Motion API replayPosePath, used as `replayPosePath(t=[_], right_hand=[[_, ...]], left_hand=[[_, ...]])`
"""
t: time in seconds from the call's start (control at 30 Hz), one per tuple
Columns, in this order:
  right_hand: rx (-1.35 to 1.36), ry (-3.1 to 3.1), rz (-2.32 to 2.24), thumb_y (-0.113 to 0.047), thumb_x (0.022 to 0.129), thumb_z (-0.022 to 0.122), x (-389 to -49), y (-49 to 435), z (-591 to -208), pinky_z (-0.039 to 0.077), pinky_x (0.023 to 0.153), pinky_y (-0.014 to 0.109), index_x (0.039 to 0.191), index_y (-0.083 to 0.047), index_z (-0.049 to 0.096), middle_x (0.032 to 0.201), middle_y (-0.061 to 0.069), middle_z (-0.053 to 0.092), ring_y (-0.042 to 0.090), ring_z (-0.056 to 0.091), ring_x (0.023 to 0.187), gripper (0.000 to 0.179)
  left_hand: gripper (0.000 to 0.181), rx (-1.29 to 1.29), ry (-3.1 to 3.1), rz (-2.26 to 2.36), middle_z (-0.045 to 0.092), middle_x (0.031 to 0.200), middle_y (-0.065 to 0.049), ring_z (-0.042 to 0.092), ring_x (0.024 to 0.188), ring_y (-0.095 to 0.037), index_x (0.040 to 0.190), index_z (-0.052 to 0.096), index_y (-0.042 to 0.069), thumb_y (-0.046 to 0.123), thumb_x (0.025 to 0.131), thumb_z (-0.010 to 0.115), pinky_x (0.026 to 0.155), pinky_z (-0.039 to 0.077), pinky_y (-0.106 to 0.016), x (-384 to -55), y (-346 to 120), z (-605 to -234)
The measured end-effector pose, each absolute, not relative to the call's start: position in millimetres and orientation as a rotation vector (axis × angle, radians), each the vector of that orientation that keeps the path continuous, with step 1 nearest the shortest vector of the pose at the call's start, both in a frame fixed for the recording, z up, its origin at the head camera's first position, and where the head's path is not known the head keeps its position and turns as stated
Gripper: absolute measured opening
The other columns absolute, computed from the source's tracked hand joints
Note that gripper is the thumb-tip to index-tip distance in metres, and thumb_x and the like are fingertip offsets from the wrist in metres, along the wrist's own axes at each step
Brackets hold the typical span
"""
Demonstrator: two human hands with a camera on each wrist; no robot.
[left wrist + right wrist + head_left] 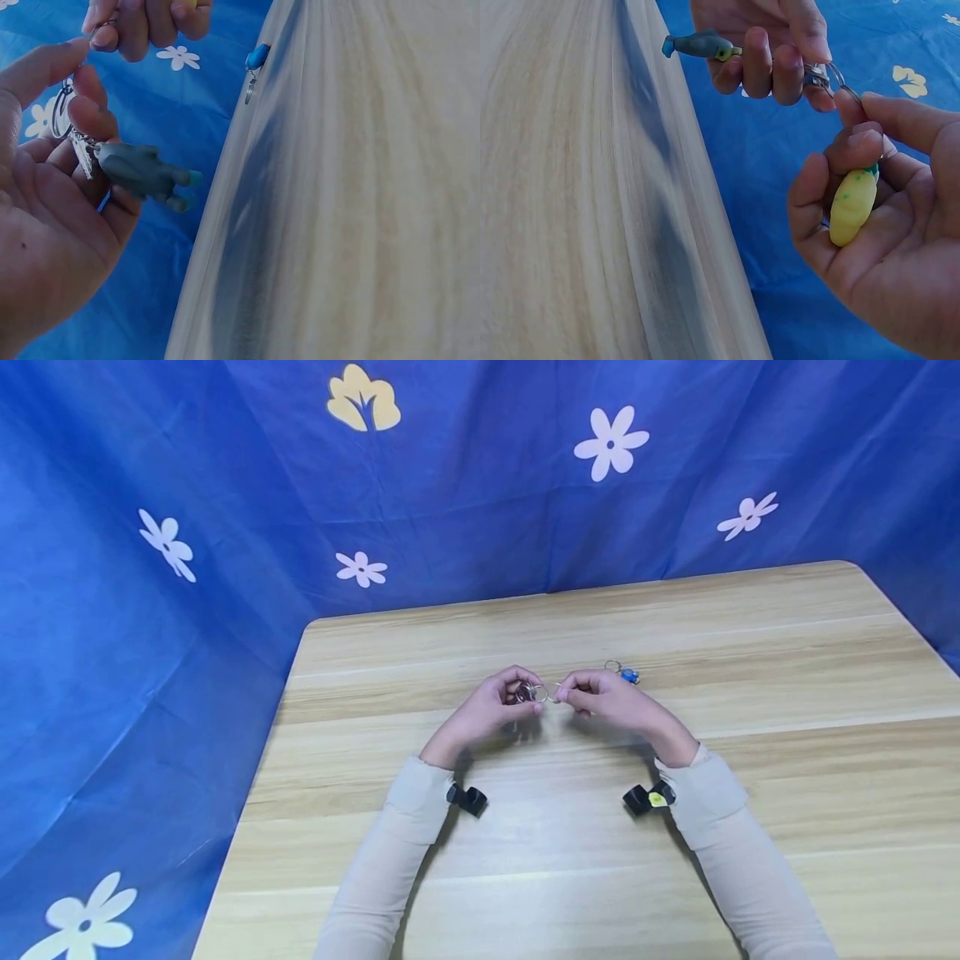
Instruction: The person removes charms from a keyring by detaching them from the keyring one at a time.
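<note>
Over the table, my left hand [495, 702] pinches a keychain by its metal split ring [61, 112]. From that ring hangs a grey figure charm [142, 171] with blue-green feet, lying across the fingers beside small metal pieces [84, 154]. My right hand [611, 697] pinches another ring [846, 86] between thumb and forefinger. A yellow charm [853, 210] with a green top, like a pineapple, rests against its curled fingers. The two rings meet between my fingertips; whether they are linked cannot be told.
Just beyond my right hand, a blue charm [629, 676] with a ring [612, 666] lies on the wooden table [562, 877]. A blue cloth [480, 485] with flower prints hangs behind the table and along its left side.
</note>
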State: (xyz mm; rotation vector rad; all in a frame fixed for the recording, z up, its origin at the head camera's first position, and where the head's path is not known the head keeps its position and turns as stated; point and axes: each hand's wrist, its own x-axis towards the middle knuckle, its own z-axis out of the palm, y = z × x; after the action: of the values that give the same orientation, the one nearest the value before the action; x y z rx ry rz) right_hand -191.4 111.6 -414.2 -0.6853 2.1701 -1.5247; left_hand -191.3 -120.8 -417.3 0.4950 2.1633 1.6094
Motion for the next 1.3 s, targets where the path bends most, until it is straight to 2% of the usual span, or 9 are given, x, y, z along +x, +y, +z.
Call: replayPosePath(t=[0.3,0.5,0.83,1.1,1.3], right_hand=[[-0.604,2.172,-1.542,-0.014,0.101,0.047,-190.2,109.5,-413.9,0.042,0.065,0.025,0.106,0.008,0.061,0.072,0.002,0.05,0.011,0.047,0.067,0.026],[-0.552,2.157,-1.552,-0.013,0.1,0.047,-190.2,108.8,-413.0,0.042,0.065,0.025,0.106,0.008,0.061,0.072,0.001,0.052,0.012,0.05,0.068,0.026],[-0.512,2.12,-1.575,-0.012,0.1,0.046,-190.6,106.8,-416.1,0.038,0.061,0.022,0.106,0.008,0.06,0.071,0.0,0.053,0.013,0.051,0.069,0.025],[-0.518,2.118,-1.562,-0.014,0.1,0.047,-189.8,105.4,-417.1,0.04,0.06,0.023,0.105,0.006,0.062,0.072,0.004,0.054,0.014,0.051,0.068,0.025],[-0.526,2.13,-1.559,-0.014,0.1,0.048,-189.9,104.7,-417.4,0.037,0.056,0.021,0.105,0.006,0.063,0.071,0.004,0.054,0.015,0.05,0.066,0.025]], left_hand=[[0.036,0.558,2.204,1.543,0.055,0.094,-0.001,0.051,0.08,-0.012,0.127,0.054,0.005,0.011,0.093,0.062,0.067,0.045,-0.021,-190.7,-120.4,-416.7],[0.04,0.562,2.24,1.516,0.056,0.094,-0.002,0.052,0.08,-0.013,0.131,0.053,0.008,0.013,0.092,0.063,0.069,0.046,-0.022,-191.3,-119.7,-416.8],[0.044,0.567,2.243,1.5,0.061,0.102,-0.01,0.056,0.085,-0.014,0.135,0.05,0.008,0.012,0.093,0.062,0.075,0.049,-0.024,-190.0,-115.1,-419.6],[0.046,0.546,2.223,1.482,0.059,0.101,-0.008,0.054,0.081,-0.014,0.138,0.048,0.01,0.015,0.094,0.061,0.073,0.05,-0.031,-188.9,-113.1,-423.5],[0.046,0.563,2.228,1.483,0.059,0.103,-0.009,0.054,0.085,-0.014,0.139,0.047,0.009,0.014,0.095,0.059,0.074,0.049,-0.026,-188.8,-111.0,-422.4]])
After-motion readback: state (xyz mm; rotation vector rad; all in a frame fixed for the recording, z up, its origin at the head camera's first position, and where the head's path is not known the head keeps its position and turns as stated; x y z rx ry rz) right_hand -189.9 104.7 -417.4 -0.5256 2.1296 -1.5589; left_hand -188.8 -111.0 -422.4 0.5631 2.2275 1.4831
